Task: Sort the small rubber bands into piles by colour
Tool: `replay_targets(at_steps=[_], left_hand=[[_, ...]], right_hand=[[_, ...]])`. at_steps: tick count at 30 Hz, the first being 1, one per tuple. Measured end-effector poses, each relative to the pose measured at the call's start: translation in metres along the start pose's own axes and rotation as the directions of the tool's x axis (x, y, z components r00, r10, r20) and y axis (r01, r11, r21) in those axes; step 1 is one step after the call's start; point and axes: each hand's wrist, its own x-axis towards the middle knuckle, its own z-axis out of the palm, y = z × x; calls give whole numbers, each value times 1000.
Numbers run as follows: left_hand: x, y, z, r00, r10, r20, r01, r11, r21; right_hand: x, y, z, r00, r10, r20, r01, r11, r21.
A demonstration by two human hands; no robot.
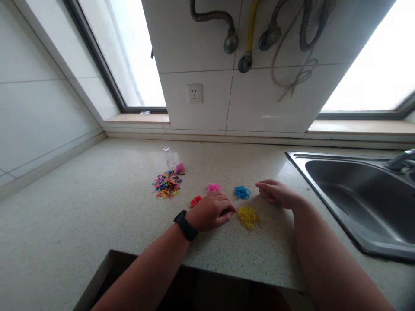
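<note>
Progress partial: yellow pile (247,217) and blue pile (242,192) stand separated between left hand (214,211) and right hand (272,192); mixed heap (167,184) beyond left hand remains unsorted. Either grip's hold is indiscernible.

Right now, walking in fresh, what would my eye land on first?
Probably the multicoloured pile of small bands beyond and to the left of the left hand, bright against the pale countertop. Next come four single-colour heaps: the red heap and pink heap along that hand's far side, the yellow heap near its fingertips, and the blue heap near the right hand.
</note>
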Motion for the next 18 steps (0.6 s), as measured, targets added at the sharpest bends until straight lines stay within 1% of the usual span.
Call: replay_targets(at_steps=[4, 6, 7, 9, 11, 13, 14, 16, 17, 18], left_hand=[[-2, -4, -2, 1000, -9, -13, 9, 1000, -10], [-3, -5, -3, 999, -20, -30, 19, 1000, -17], [-3, -6, -3, 999, -21, -40, 20, 1000, -18], [-5, -8, -6, 998, -18, -56, 17, 1000, -18], [-10, -14, -12, 997, -28, -69, 28, 1000, -11], [-17, -22, -22, 991, -77, -110, 78, 997, 5], [-22, -28, -29, 982, -115, -147, 117, 993, 8], [-32, -41, -44, 944, -204, -258, 206, 978, -19], [-38, -48, -52, 915, -254, -314, 249, 967, -56], [-43, -55, -58, 865, -314, -390, 297, 949, -104]], right_hand=[[-3, -1, 3, 1000, 8, -13, -9, 999, -42], [-4, -3, 5, 1000, -17, -18, 15, 995, -96], [-5, -6, 8, 998, -53, -21, 50, 991, -124], [-4, -16, 16, 986, -165, -32, 157, 973, -170], [-1, -34, 30, 957, -286, -52, 270, 941, -203], [8, -55, 50, 926, -374, -46, 348, 896, -277], [15, -66, 60, 910, -414, -20, 384, 859, -338], [33, -85, 82, 872, -486, 66, 453, 747, -487], [44, -92, 93, 860, -496, 119, 471, 682, -560], [55, -98, 104, 850, -501, 162, 481, 615, -625]])
